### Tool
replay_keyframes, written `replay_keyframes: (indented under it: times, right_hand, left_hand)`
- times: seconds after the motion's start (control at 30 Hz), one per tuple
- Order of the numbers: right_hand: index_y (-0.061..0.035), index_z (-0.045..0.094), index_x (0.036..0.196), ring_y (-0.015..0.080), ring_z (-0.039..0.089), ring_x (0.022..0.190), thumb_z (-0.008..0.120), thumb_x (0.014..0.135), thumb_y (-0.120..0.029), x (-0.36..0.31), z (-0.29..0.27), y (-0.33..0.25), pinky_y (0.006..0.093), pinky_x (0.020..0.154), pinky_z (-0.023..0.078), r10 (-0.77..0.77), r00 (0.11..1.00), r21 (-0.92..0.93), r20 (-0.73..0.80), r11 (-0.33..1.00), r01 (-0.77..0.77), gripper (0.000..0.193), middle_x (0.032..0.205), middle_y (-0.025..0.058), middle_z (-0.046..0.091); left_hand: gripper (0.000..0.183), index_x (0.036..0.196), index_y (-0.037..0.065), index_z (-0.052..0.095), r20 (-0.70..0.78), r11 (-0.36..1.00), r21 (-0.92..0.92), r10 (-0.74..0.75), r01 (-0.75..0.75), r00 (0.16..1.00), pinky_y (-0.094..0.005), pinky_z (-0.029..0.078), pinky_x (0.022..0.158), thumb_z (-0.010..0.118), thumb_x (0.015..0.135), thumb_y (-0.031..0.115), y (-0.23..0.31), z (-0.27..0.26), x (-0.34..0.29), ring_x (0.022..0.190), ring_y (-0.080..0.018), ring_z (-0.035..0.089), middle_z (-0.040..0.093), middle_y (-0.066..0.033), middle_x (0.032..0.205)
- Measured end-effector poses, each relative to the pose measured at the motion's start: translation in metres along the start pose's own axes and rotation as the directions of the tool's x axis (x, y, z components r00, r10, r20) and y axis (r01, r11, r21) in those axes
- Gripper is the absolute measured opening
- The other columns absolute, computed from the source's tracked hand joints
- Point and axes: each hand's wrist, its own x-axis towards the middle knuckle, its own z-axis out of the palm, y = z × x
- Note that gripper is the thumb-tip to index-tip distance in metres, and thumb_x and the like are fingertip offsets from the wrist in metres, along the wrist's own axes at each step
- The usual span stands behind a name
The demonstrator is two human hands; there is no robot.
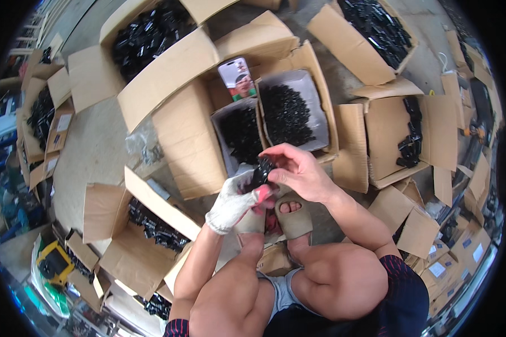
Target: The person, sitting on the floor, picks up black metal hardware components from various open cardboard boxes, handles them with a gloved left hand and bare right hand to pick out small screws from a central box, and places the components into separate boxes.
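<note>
Between my hands is a small glossy black plastic part [261, 173], its exact kind too small to make out. My left hand [234, 201], in a white work glove with reddish fingertips, is closed around it from below. The thumb and fingers of my bare right hand [298, 173] pinch its upper right side. Just beyond my hands, a grey tray [317, 133] and a smaller grey tray [229, 165] lie side by side in an open carton. Both are filled with tiny black pieces [287, 115].
A phone [237, 78] with a lit screen leans behind the trays. Open cartons of black parts surround me: a large one [152, 42] far left, one [376, 39] far right, one [396, 135] at right, one [135, 253] near left. A clear plastic bag [143, 143] lies on the floor.
</note>
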Motion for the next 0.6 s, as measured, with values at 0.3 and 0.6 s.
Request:
replay_keyframes:
  times: [0.3,0.6]
  right_hand:
    - [0.0027,0.061,0.13,0.0069,0.065,0.092,0.08,0.09,-0.004,0.001,0.012,0.015,0.0238,0.082,0.056,0.018,0.982,0.079,-0.187,0.997,-0.003,0.045,0.107,0.0045,0.069]
    - [0.002,0.069,0.12,0.0101,0.063,0.079,0.085,0.086,-0.011,0.004,0.019,0.014,0.0261,0.073,0.052,-0.241,0.926,-0.416,-0.292,0.903,0.104,0.04,0.096,0.0056,0.065]
  left_hand:
    - [0.045,0.138,0.002,0.062,-0.217,0.919,0.318,0.308,-0.231,0.926,-0.0289,0.053,0.08,0.072,0.096,0.014,-0.011,0.015,-0.002,0.086,-0.0074,0.056,0.071,-0.0094,0.097]
    - [0.056,0.148,0.001,0.053,-0.169,0.899,0.326,0.361,-0.293,0.917,-0.0329,0.055,0.093,0.069,0.094,0.005,-0.02,0.009,0.0,0.102,-0.0122,0.065,0.072,-0.0151,0.116]
